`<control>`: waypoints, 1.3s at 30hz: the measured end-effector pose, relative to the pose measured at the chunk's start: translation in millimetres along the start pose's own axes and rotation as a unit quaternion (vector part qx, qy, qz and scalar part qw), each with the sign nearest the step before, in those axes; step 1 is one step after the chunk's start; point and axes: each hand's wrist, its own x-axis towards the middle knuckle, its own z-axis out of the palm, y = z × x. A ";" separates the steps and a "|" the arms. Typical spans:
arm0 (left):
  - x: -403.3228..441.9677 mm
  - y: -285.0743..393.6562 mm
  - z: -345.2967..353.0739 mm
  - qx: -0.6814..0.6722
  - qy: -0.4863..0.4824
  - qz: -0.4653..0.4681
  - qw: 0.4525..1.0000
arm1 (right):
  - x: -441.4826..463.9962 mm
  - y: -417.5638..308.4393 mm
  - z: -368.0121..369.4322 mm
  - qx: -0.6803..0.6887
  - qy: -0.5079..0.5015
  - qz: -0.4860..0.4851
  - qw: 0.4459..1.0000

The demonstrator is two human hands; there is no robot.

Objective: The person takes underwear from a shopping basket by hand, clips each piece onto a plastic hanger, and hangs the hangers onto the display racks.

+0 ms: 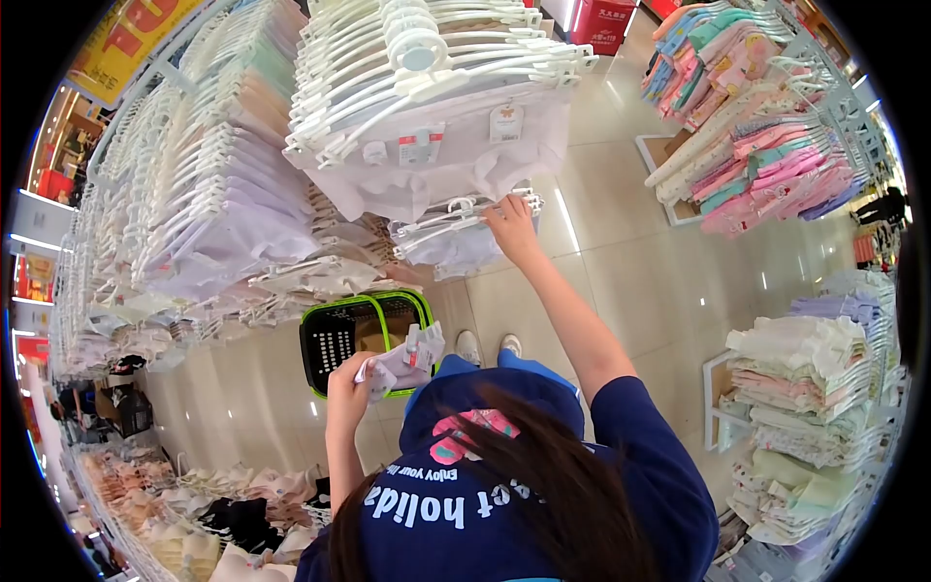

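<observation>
My left hand (346,393) is closed on a small pale lavender garment (396,367), which has a tag and hangs partly in front of the basket. Beyond it, the black shopping basket (330,344) has a bright green rim and handle, with something brown inside. My right hand (511,229) reaches forward, its fingers bent over the end of the white hangers (456,215) on a low row. Pale lavender garments (456,250) hang from those hangers. Just above is a row of pale pink underwear (465,160) with tags, on white hangers.
Densely hung pastel underwear (233,233) fills the rack on the left. Colourful children's clothes (766,175) hang at the right, with pale garments (800,388) below them. Bras (233,514) line the lower left. Glossy tiles (640,281) cover the aisle. A red box (601,24) stands at the back.
</observation>
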 end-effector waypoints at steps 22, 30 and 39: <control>28.1 3.7 5.3 0.103 0.075 0.138 0.982 | -24.4 12.0 -24.0 0.041 -0.049 0.112 0.992; 35.4 36.0 -2.1 0.171 0.122 0.207 0.955 | -44.6 -62.3 -121.5 0.129 -0.040 0.172 0.976; 74.1 103.8 -32.3 -0.059 -0.074 0.321 0.942 | -9.8 -114.4 -179.5 0.330 -0.010 0.226 0.916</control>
